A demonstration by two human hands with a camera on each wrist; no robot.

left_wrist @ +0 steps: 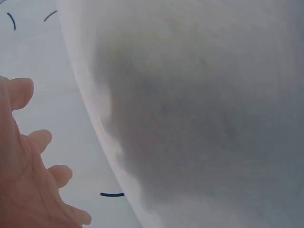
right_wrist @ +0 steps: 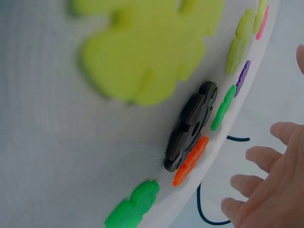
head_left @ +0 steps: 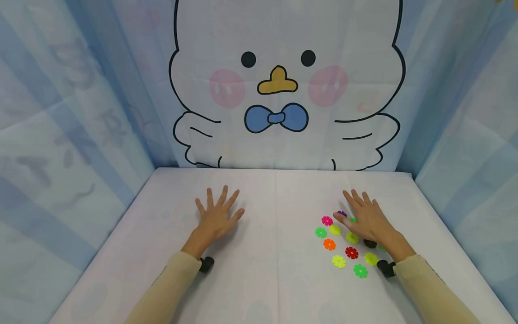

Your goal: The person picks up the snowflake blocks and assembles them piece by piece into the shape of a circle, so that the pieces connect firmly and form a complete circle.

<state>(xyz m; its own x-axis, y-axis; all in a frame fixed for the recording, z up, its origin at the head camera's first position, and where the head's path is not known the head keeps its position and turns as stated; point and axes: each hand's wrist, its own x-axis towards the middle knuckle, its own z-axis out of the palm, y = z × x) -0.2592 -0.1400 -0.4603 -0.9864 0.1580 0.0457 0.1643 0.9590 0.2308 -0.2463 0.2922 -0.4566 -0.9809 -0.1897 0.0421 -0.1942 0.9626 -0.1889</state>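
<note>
Left hand [head_left: 216, 216] lies flat on the white table [head_left: 275, 279], fingers spread and straight, holding nothing – the left wrist view shows the fingertips [left_wrist: 40, 138] fanned out over bare cloth. Right hand [head_left: 366, 220] is also flat and open, fingers straight, palm down over the upper right part of a cluster of small flower-shaped discs; nothing gripped. Whether the palm presses on the discs beneath it, cannot tell.

Discs spread out from the right hand at about 7 to 9 o'clock: pink disc [head_left: 327, 220] at the top left, purple disc [head_left: 341, 213] just by the index finger, green disc [head_left: 321, 232] and yellow-green disc [head_left: 335, 230] below those, orange disc [head_left: 329, 244], red disc [head_left: 351, 252], yellow disc [head_left: 338, 261], another green disc [head_left: 360, 271] lowest. A black disc [head_left: 370, 243] peeks out at the heel of the hand – clearer in the right wrist view [right_wrist: 192, 126].

Cartoon duck backdrop [head_left: 283, 85] at 12 o'clock, blue curtains at both sides.
</note>
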